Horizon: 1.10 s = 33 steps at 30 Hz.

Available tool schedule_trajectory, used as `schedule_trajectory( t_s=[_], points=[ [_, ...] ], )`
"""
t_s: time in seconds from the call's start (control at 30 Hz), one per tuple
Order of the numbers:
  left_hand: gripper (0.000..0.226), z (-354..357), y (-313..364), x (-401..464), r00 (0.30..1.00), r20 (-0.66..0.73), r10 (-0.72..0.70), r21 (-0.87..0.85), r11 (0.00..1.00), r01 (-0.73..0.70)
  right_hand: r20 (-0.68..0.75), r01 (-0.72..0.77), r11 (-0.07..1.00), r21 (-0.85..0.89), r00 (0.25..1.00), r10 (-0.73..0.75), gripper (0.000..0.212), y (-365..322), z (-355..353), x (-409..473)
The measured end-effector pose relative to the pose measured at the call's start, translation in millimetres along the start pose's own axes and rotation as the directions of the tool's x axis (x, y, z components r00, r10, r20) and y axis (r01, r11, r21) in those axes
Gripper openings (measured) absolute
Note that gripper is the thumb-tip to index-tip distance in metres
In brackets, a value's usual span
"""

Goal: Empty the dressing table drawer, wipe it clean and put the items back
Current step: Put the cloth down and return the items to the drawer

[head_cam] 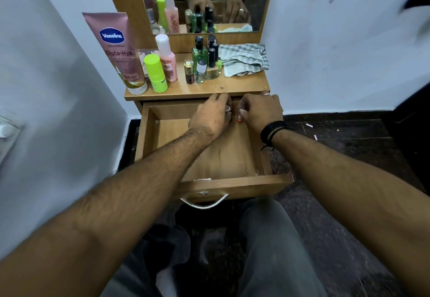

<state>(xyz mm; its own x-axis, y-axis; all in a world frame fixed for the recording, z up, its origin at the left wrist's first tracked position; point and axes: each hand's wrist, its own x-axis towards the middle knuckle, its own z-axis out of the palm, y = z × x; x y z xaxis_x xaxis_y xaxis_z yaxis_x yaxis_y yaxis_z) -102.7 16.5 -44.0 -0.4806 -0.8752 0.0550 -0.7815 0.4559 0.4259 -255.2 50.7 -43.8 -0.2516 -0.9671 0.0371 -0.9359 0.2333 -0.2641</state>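
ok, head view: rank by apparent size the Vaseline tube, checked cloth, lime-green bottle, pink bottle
1. Vaseline tube, clearly largest.
2. checked cloth.
3-4. pink bottle and lime-green bottle look about alike. The green one stands nearer the camera, so I won't rank them.

— What does the left hand hold at the back of the drawer?
— A small round-ended item; only its tip shows between the fingers, the rest is covered, so its kind cannot be told.
— And the right hand?
— It pinches something small with an orange-red end; the fingers hide most of it.
— The labels on the small bottles near the back edge of the tabletop?
— Too small to read.
— The upper right corner?
— A dark shape is blurred and cut off by the edge.
— The mirror?
— Cut off by the top edge.
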Motion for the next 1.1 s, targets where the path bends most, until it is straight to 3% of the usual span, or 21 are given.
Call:
schedule_trajectory(
  t_s=[0.43,0.6,1.1],
  points=[
    [0.023,32.4,7.2,21.2,0.998,0.020,-0.056,-0.017,0.998,0.056,-0.163,0.046,0.991,-0.123,0.984,-0.066,0.024,13.0,23.0,10.2],
    [0.022,31.7,9.1,20.7,0.997,0.002,-0.073,0.066,0.995,0.072,-0.154,0.104,0.973,-0.206,0.978,-0.137,0.026,17.4,27.2,6.9],
    [0.038,20.4,7.5,8.8,0.994,0.078,-0.071,0.130,0.990,0.060,-0.109,0.076,0.983,-0.165,0.989,-0.095,0.032,19.4,18.4,-6.1]
  ],
)
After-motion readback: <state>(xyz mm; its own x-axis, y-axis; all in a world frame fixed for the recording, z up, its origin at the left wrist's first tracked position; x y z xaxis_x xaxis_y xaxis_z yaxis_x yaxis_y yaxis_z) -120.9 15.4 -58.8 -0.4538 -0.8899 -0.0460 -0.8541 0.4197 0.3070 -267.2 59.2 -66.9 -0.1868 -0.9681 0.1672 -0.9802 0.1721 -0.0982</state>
